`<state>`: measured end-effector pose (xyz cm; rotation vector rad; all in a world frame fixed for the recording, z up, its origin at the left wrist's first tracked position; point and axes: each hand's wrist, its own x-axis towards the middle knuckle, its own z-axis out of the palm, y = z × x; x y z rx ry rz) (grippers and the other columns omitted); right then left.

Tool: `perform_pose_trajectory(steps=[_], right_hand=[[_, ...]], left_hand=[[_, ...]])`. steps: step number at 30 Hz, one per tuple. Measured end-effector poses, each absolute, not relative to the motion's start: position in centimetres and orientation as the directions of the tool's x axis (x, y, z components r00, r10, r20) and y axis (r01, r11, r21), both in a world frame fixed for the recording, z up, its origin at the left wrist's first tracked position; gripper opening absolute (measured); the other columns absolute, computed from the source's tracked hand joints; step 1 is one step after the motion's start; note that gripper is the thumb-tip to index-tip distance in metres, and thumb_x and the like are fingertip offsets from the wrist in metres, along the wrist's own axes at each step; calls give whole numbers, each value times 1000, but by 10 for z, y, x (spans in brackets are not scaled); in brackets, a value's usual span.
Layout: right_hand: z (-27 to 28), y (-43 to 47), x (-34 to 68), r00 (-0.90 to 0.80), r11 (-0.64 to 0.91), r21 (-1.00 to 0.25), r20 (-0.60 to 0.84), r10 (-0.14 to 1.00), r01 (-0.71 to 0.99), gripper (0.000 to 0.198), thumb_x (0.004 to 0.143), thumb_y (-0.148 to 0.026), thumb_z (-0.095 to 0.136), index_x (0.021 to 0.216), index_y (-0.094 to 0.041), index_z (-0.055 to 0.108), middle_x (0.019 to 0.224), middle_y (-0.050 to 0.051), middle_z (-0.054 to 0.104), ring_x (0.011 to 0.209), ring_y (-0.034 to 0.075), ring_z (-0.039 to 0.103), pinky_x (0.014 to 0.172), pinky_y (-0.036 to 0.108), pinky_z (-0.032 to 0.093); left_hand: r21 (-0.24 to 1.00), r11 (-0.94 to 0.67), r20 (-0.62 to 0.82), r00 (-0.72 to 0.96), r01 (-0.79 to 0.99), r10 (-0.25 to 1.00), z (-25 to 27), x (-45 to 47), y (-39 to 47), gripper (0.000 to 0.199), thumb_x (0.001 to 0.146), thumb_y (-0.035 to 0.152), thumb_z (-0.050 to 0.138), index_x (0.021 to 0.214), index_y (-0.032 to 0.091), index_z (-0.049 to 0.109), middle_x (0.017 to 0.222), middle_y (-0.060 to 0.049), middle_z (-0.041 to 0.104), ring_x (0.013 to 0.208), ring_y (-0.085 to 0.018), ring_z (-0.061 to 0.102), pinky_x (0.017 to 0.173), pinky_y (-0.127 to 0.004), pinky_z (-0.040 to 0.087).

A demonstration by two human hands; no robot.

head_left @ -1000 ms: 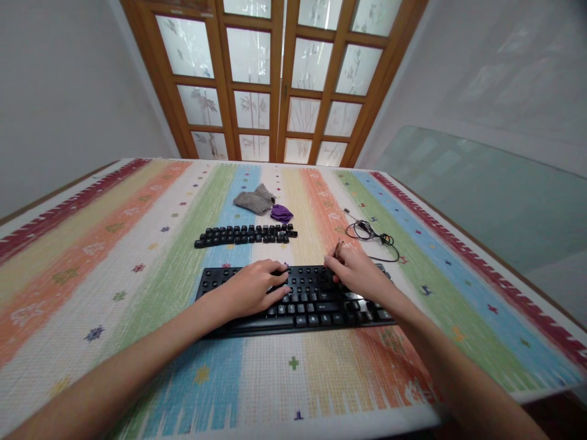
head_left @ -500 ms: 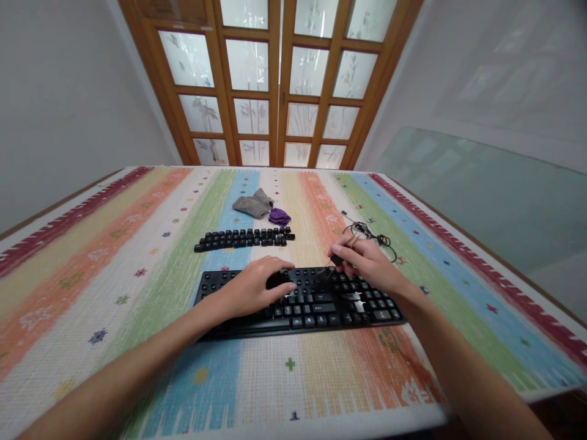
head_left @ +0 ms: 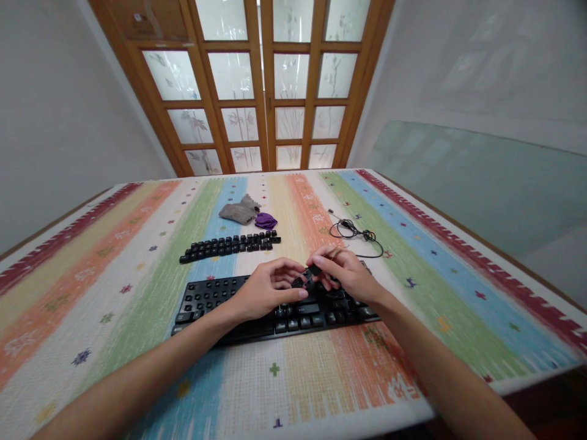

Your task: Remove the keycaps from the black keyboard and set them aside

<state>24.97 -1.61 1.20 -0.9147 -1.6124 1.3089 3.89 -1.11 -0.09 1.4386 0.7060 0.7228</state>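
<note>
one left hand (head_left: 268, 287) is curling, its grip unclear, near one right hand (head_left: 343, 274) pinching one dark tool (head_left: 313, 269); one keyboard (head_left: 206, 298) is looking black, partly capless.

A pair of wooden doors (head_left: 269, 79) closes off the far end, their frosted panes (head_left: 290, 73) etched with plant designs and glowing with daylight. A brown, cardboard-like panel (head_left: 147, 18) covers the upper left. Plain grey walls (head_left: 55, 110) flank both sides; a pale green sheet (head_left: 477, 183) stands along the right one. The desk (head_left: 55, 222) wears a cloth (head_left: 275, 391) with multicoloured stripes, small motifs and dark red zigzag bands.
</note>
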Motion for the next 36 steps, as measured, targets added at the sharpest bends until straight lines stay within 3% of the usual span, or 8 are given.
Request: perform_pose_trajectory(steps=[4,8,14,19,24,29,36], right_hand=[[11,-18,249,-371,202,-979,178,911,25,32,90,-47,59,85,-16,62,61,-2,60,40,6,47,40,19,34],[12,-21,248,-330,208,-975,171,928,80,31,92,-46,55,86,-16,61,63,-2,59,43,7,48,43,20,36],[9,-21,248,-242,263,-949,218,946,173,30,94,-46,53,87,-17,60,64,-2,59,46,9,50,46,22,39],[5,-23,242,-204,345,-880,290,935,326,25,97,-38,50,87,-18,62,68,0,63,53,12,56,55,25,43],[3,-23,238,-172,436,-718,413,894,542,21,97,-27,48,87,-17,63,77,4,67,73,19,63,73,31,45],[3,-21,240,-45,354,-701,419,907,619,22,97,-28,48,84,-17,63,71,4,67,65,19,63,66,30,43],[2,-21,242,26,341,-709,452,892,617,24,96,-32,48,83,-18,63,69,4,67,63,19,63,63,29,42]], left_hand=[[999,-42,40,618,-11,785,-2,38,-10,42,73,26,82,108,16,62,103,-7,72,97,-18,68,94,-38,52],[947,-282,142,583,156,800,2,37,-9,31,78,26,76,106,16,66,103,-7,73,92,-19,69,85,-35,56],[628,-654,375,572,422,729,10,31,-5,13,84,27,72,91,17,69,85,-4,71,71,-15,64,70,-31,55],[417,-819,515,639,395,571,4,30,-1,9,90,21,62,96,15,66,102,-10,66,95,-20,64,83,-36,56],[319,-866,546,672,385,500,5,31,6,10,92,17,58,100,15,64,107,-10,61,100,-20,62,87,-37,55],[224,-859,564,658,460,499,6,19,41,13,94,23,57,98,15,65,106,-11,59,103,-24,58,90,-44,53],[79,-839,408,750,539,521,-15,13,89,16,91,25,59,89,13,71,106,-13,58,99,-26,56,87,-44,51]])
